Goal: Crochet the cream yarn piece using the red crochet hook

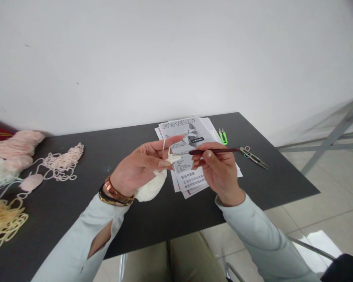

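My left hand (139, 166) pinches a small piece of white crochet work (172, 158) between thumb and fingers, and a strand of white yarn loops over its raised index finger. My right hand (218, 166) grips a crochet hook (223, 150) by its dark handle, the thin metal shaft pointing left at the crochet work. Whether the tip sits inside a stitch is too small to tell. Partly behind my left hand and wrist is a white ball of yarn (153, 187). Printed sheets (194, 178) with a flower picture lie under both hands.
On the dark table (282, 184), green thread snips (222, 136) and metal scissors (254, 157) lie right of the sheets. Pink yarn (17, 144), a loose pink tangle (63, 161) and yellow yarn (6, 223) occupy the left side. A white wall (176, 58) rises behind.
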Tool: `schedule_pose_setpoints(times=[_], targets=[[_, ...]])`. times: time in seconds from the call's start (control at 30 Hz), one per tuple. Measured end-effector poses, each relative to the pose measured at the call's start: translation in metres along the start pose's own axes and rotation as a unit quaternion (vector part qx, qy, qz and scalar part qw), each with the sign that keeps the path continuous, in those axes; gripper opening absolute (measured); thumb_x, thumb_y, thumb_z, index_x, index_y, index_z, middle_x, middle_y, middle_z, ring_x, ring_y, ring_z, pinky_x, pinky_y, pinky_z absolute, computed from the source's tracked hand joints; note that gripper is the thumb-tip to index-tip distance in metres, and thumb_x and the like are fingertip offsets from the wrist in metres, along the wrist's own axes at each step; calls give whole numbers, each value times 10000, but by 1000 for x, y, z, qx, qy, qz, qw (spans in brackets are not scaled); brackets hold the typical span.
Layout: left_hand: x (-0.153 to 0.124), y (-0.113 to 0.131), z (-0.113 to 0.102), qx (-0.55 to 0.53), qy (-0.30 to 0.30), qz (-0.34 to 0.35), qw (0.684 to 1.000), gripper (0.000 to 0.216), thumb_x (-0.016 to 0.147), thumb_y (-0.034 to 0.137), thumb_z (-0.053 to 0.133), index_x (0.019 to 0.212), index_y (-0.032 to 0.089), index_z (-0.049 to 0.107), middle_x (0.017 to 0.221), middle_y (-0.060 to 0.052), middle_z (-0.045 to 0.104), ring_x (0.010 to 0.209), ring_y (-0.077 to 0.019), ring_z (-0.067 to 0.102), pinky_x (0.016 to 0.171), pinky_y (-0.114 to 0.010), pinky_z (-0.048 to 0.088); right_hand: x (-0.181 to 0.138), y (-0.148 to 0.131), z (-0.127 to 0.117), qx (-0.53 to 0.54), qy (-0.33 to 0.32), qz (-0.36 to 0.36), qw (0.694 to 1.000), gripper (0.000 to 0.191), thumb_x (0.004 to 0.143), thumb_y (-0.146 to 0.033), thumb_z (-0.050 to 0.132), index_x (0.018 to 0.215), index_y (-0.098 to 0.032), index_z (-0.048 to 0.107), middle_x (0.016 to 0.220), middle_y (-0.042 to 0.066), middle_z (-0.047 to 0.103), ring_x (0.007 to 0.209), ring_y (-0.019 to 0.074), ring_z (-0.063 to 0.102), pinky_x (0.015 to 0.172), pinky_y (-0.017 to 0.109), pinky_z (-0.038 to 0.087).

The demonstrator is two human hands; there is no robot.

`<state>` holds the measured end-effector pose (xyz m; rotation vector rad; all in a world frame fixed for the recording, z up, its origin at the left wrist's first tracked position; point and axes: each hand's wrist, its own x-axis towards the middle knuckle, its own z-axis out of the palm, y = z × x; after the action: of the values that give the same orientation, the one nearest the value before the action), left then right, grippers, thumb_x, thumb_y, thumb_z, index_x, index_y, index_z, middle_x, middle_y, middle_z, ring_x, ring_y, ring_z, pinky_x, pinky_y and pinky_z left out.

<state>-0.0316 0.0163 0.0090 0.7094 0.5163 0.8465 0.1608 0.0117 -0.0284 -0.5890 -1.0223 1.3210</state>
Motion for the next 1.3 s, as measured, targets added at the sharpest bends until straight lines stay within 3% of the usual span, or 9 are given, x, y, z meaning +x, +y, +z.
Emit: schedule_pose_setpoints(times=[0.17,0.73,1.07,1.3], targets=[[-1,2,-3,-2,-41,-31,999,565,615,6,693,1167,129,700,714,-44,726,626,-126,659,562,-190,478,0,-3,-1,6,-21,3,1000,139,764,-351,771,846,-244,737,659,-15,727,540,114,668,515,218,602],[-4,-4,-7,44,-88,-42,994,608,597,119,774,1198,157,690,611,-17,595,566,-136,545,508,-229,475,4,-7,-6,8,-95,-29,995,101,793,-315,747,801,-224,704,728,-26,625,557,86,628,494,208,593],[-3,-5,-8,46,-73,-74,993,624,533,127,782,1153,155,718,591,-16,604,500,-104,500,457,-209,462,4,-7,-12,-8,-148,-57,987,45,857,-260,675,861,-226,704,811,-6,620,634,97,656,532,218,616],[-4,-6,-13,61,-101,-73,990,611,556,156,807,1160,145,715,589,-27,597,547,-123,512,455,-204,458,5,-10,-10,36,-152,-18,988,67,837,-257,700,836,-190,700,798,-7,625,622,92,666,531,206,618]])
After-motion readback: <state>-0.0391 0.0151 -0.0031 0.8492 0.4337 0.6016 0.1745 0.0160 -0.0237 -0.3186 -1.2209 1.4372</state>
